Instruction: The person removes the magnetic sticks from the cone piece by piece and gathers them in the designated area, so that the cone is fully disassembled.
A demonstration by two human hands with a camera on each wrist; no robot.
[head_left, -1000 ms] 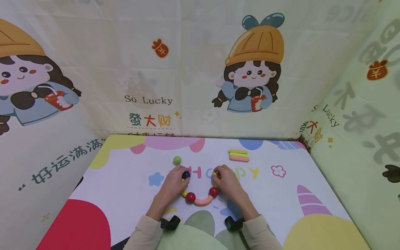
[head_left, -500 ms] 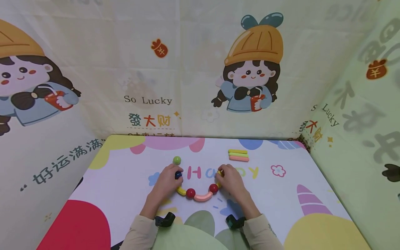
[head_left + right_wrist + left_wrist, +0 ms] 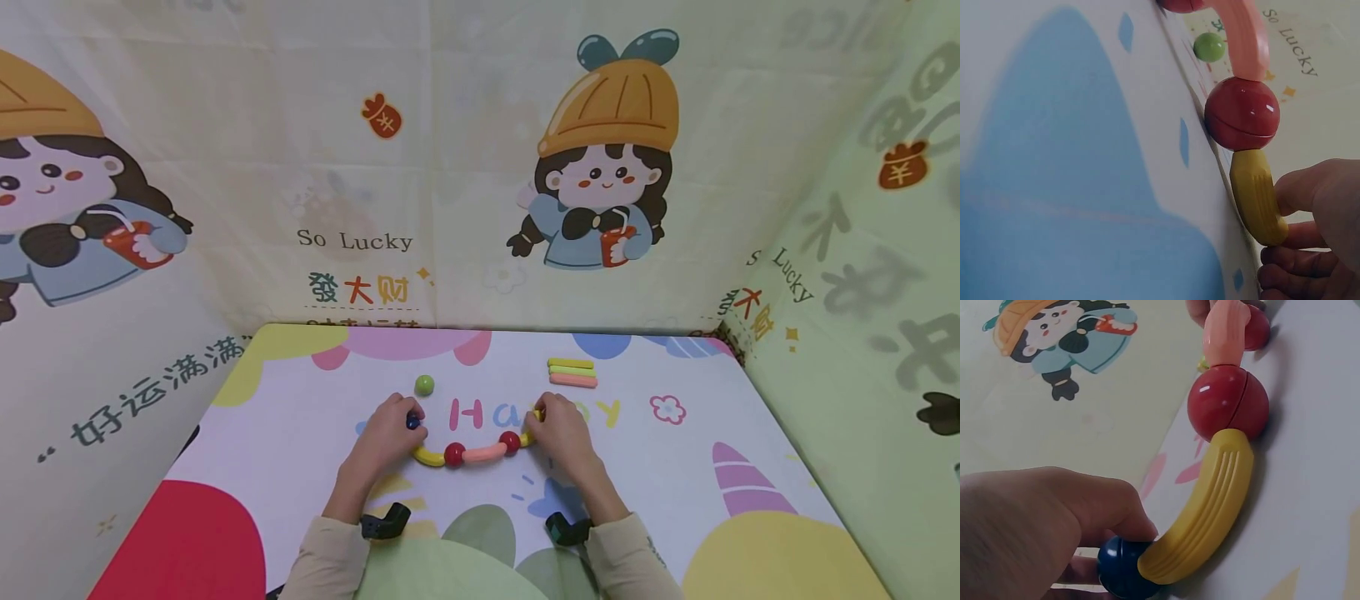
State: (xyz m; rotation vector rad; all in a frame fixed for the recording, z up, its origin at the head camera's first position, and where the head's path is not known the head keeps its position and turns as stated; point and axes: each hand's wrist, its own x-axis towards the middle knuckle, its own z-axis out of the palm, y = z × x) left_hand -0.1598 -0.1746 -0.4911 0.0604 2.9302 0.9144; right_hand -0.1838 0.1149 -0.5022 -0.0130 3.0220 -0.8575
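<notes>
Red-and-yellow chain (image 3: 484,453) runs left to right, hands (image 3: 384,433) (image 3: 558,429) gripping its left blue ball (image 3: 1120,570) and right yellow rod (image 3: 1256,197)

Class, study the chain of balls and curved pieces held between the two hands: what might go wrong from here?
1. The left hand pinches the blue ball and the right hand the yellow end piece; pulling them apart might open a joint, perhaps beside a red ball.
2. The green ball sits apart, beyond the left hand, so a bump could set it rolling.

Cartoon-printed cloth hangings (image 3: 465,167) behind and beside a brightly patterned table (image 3: 637,467) suggest a screened-off play corner.
</notes>
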